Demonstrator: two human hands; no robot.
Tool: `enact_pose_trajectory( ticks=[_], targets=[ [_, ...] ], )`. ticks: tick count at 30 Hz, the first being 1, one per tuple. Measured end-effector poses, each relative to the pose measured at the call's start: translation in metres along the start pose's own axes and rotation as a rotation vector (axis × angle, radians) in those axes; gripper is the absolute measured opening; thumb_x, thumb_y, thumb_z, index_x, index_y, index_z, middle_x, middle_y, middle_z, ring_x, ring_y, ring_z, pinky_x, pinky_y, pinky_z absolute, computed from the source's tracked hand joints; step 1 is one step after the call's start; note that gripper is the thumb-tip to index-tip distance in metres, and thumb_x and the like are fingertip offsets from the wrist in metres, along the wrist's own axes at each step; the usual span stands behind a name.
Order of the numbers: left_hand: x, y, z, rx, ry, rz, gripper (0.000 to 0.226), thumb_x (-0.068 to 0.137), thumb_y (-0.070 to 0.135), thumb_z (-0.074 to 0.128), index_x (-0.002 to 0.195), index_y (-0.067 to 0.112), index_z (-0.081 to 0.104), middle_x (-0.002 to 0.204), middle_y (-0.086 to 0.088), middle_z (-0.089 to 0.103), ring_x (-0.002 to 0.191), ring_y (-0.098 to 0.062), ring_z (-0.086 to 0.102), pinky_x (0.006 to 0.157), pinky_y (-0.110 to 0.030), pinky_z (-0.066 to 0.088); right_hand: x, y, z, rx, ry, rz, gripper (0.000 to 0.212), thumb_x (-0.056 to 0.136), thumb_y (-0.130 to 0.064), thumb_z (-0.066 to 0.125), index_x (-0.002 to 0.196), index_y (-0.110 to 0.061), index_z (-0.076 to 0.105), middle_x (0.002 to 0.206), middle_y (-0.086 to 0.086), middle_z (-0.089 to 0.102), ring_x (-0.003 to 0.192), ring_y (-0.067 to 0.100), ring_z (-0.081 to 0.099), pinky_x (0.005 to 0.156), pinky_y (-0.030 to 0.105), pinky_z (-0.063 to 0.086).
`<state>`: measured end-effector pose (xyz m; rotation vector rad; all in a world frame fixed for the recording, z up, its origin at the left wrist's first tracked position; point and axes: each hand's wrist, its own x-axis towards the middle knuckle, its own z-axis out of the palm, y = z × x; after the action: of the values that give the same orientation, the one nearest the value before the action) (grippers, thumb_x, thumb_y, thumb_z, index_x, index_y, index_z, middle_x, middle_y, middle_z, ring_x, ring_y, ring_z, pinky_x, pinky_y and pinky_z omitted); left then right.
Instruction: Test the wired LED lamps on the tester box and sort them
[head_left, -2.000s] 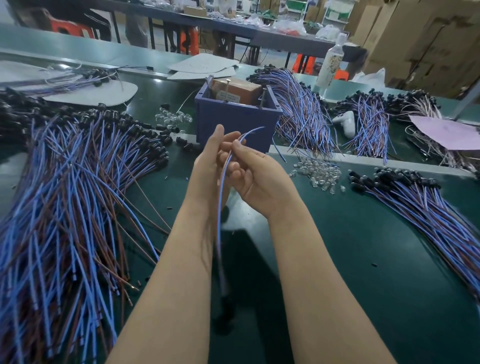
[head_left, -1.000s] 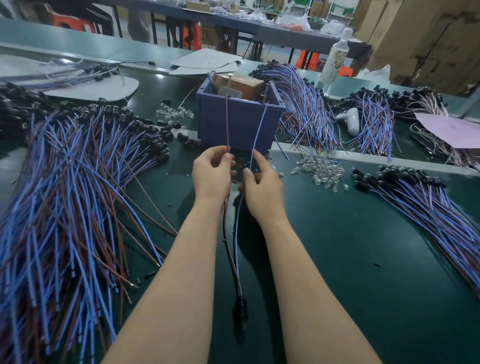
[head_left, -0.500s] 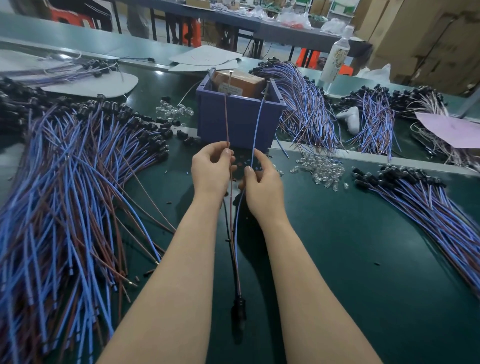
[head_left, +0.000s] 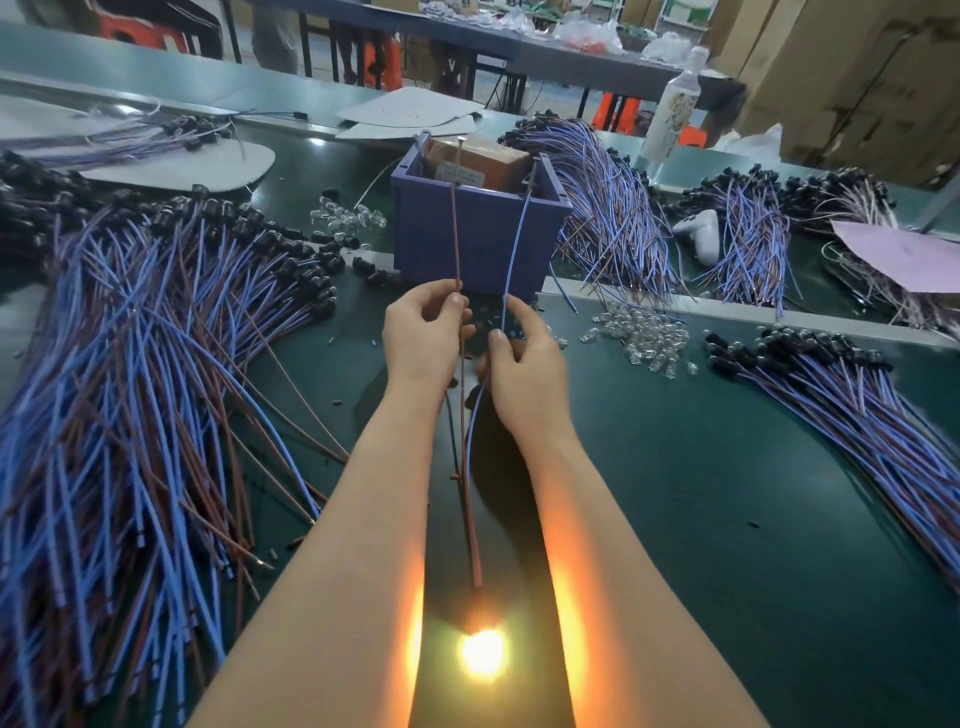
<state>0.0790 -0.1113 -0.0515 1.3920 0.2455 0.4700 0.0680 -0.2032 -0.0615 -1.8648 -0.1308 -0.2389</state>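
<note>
Head view. Pinches brown wire (head_left: 457, 218) with left grip (head_left: 423, 332), blue wire (head_left: 517, 244) with right grip (head_left: 524, 364), tips on the tester box (head_left: 483, 244), upper middle. Lights the lamp (head_left: 482, 652), bottom middle, so good. Has yet to sort it, then likely test the pile (head_left: 130, 389) at left.

The purple plastic tester box (head_left: 478, 249) was set mid-way across the dark green table mat (head_left: 727, 519). Just before it, the left hand (head_left: 423, 338) and right hand (head_left: 524, 369) were held side by side. 2 leads were run from the box's rim back between the forearms to the glowing LED lamp (head_left: 483, 652). The thin brown lead (head_left: 455, 228) was pinched in the left hand and the thin blue lead (head_left: 516, 244) in the right. A large heap of blue-and-brown wired lamps (head_left: 130, 389) was spread to the left and a smaller fan of wired lamps (head_left: 857, 410) to the right. A scatter of clear glass bulbs (head_left: 641, 332) was left between box and fan.
</note>
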Motion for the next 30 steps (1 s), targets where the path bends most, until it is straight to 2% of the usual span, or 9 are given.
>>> enact_pose_trajectory(
  ticks=[4,8,11,14,17,21,24,27,30],
  targets=[
    [0.0019,-0.0001,-0.0005,0.01,0.001,0.0,0.02,0.094,0.002,0.05,0.11,0.002,0.063,0.087,-0.003,0.063,0.076,-0.006,0.061,0.065,-0.015,0.054,0.0025,0.001,-0.0002,0.004,0.011,0.011,0.039,0.096,-0.01,0.046,0.135,-0.019,0.047,0.098,0.008,0.066,0.067,0.008,0.059,0.062,0.012,0.047],
    [0.0022,-0.0011,-0.0002,0.004,0.0,-0.003,0.02,0.094,0.001,0.05,0.11,0.001,0.063,0.083,-0.001,0.062,0.074,-0.006,0.06,0.064,-0.014,0.054,0.0035,0.0013,0.0003,0.017,0.009,0.027,0.039,0.096,-0.009,0.046,0.134,-0.018,0.047,0.093,0.009,0.066,0.062,0.006,0.057,0.06,0.011,0.045],
    [0.002,-0.002,-0.0004,0.006,-0.004,-0.002,0.019,0.094,0.002,0.05,0.109,0.002,0.063,0.084,-0.001,0.062,0.076,-0.006,0.061,0.066,-0.015,0.054,0.0032,0.0009,0.0007,0.008,0.011,0.023,0.036,0.095,-0.009,0.047,0.13,-0.016,0.05,0.085,0.007,0.065,0.063,0.01,0.057,0.063,0.016,0.047],
    [0.0015,-0.0017,-0.0006,-0.001,-0.008,-0.009,0.019,0.095,0.002,0.051,0.11,0.002,0.063,0.083,0.0,0.063,0.076,-0.006,0.061,0.068,-0.017,0.055,0.0031,-0.0006,0.0019,0.027,0.017,0.036,0.029,0.095,-0.009,0.048,0.123,-0.012,0.055,0.088,0.009,0.066,0.067,0.015,0.059,0.071,0.029,0.051],
    [0.0018,-0.0014,-0.0005,-0.009,-0.006,-0.006,0.019,0.095,0.001,0.05,0.109,0.001,0.063,0.082,0.0,0.062,0.075,-0.006,0.06,0.067,-0.016,0.055,0.0029,-0.0017,0.0021,0.021,0.018,0.043,0.03,0.094,-0.009,0.048,0.123,-0.013,0.055,0.09,0.009,0.067,0.071,0.018,0.062,0.073,0.031,0.052],
    [0.0028,-0.0018,-0.0006,0.001,0.004,-0.005,0.019,0.094,0.001,0.05,0.109,0.0,0.063,0.082,0.0,0.062,0.076,-0.007,0.061,0.067,-0.016,0.055,0.0022,-0.0027,0.0016,0.01,0.019,0.035,0.03,0.095,-0.009,0.048,0.124,-0.014,0.055,0.08,0.002,0.065,0.071,0.017,0.061,0.076,0.035,0.053],
    [0.003,-0.0028,-0.0011,0.008,0.005,-0.005,0.02,0.094,0.003,0.051,0.11,0.002,0.063,0.084,0.0,0.063,0.078,-0.008,0.062,0.069,-0.018,0.055,0.0017,-0.0028,0.0022,0.019,0.019,0.037,0.03,0.095,-0.009,0.048,0.124,-0.012,0.054,0.083,0.005,0.066,0.071,0.019,0.061,0.078,0.039,0.054],
    [0.0033,-0.0037,-0.0011,0.003,0.006,-0.005,0.019,0.094,0.003,0.051,0.109,0.003,0.063,0.083,0.001,0.063,0.077,-0.007,0.062,0.068,-0.017,0.054,0.0014,-0.0017,0.0018,0.016,0.023,0.03,0.03,0.095,-0.008,0.048,0.124,-0.011,0.055,0.082,0.005,0.066,0.069,0.017,0.061,0.075,0.035,0.053],
    [0.0029,-0.0035,-0.0006,0.003,0.007,-0.002,0.018,0.094,0.002,0.051,0.108,0.003,0.063,0.083,0.001,0.063,0.076,-0.006,0.061,0.067,-0.016,0.054,0.0015,-0.0011,0.0008,0.017,0.029,0.03,0.029,0.095,-0.009,0.047,0.122,-0.011,0.055,0.08,0.002,0.065,0.062,0.008,0.058,0.066,0.021,0.05]
  ],
)
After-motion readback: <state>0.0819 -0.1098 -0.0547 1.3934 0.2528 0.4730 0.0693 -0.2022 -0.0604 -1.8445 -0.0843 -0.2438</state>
